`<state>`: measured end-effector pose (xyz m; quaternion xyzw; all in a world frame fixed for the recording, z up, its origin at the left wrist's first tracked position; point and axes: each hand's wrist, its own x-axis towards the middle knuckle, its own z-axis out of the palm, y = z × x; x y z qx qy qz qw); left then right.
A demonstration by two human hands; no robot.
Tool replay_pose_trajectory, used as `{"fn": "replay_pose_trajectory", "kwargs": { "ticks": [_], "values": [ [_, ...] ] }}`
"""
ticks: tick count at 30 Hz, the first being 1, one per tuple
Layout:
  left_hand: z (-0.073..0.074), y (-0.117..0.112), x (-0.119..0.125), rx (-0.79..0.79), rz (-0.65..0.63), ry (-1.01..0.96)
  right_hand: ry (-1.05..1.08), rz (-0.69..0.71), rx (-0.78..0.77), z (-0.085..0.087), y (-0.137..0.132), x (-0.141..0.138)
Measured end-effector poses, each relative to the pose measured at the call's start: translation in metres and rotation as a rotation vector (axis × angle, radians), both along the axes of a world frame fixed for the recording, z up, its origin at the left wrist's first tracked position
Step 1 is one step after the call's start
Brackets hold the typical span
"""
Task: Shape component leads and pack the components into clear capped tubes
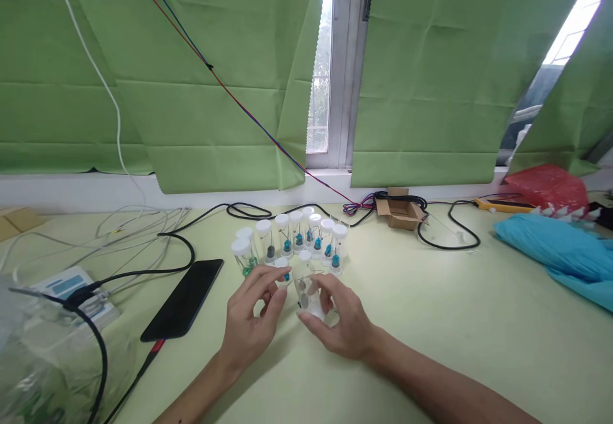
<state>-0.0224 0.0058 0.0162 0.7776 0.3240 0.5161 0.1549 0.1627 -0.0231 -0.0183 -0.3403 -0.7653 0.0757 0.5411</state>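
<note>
In front of me, my right hand (342, 322) has its thumb and fingers around a clear plastic vial (302, 288) with something dark grey inside. My left hand (256, 309) is just left of the vial, thumb and fingertips apart, with nothing visible between them. Behind both hands stand several clear vials with white caps (263, 227), grouped close together. Some contain small blue parts (336, 260) with wire leads; the ones on the left contain green parts (246, 271). My fingers partly hide the held vial and one vial behind my left hand.
A black phone (182, 299) lies to the left, with a cable below it. Further left are a clear plastic bag (62, 373) and tangled cables. At the back are a small cardboard box (401, 212) and black cable; blue (550, 245) and red plastic bags (548, 188) lie right.
</note>
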Motion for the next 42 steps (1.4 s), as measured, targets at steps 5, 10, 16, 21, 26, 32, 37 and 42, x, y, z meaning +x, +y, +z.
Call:
{"fn": "replay_pose_trajectory", "kwargs": {
  "ticks": [5, 10, 16, 21, 26, 32, 37, 42],
  "values": [
    [-0.003, 0.0, -0.001, 0.012, -0.112, 0.051, -0.099, 0.093, -0.079, -0.002, 0.001, -0.001],
    [-0.001, -0.004, 0.007, -0.046, -0.099, 0.059, -0.126, 0.139, -0.091, -0.008, 0.003, -0.003],
    [0.002, -0.003, 0.002, 0.039, -0.084, -0.015, -0.046, 0.124, -0.031, -0.007, 0.007, 0.001],
    [0.003, 0.001, -0.001, 0.113, -0.006, -0.113, 0.098, -0.046, -0.075, -0.002, 0.011, 0.005],
    [-0.001, 0.003, 0.003, 0.046, 0.047, -0.142, 0.093, -0.097, -0.233, 0.0, 0.012, 0.005],
    [-0.006, 0.004, 0.006, -0.002, 0.131, -0.092, 0.017, 0.01, -0.338, -0.001, 0.011, 0.003],
    [-0.006, 0.004, 0.006, -0.001, 0.143, -0.052, -0.017, 0.045, -0.341, -0.003, 0.012, 0.003],
    [-0.007, 0.004, 0.006, 0.002, 0.136, -0.052, -0.023, 0.046, -0.331, -0.007, 0.014, 0.004]
  ]
}}
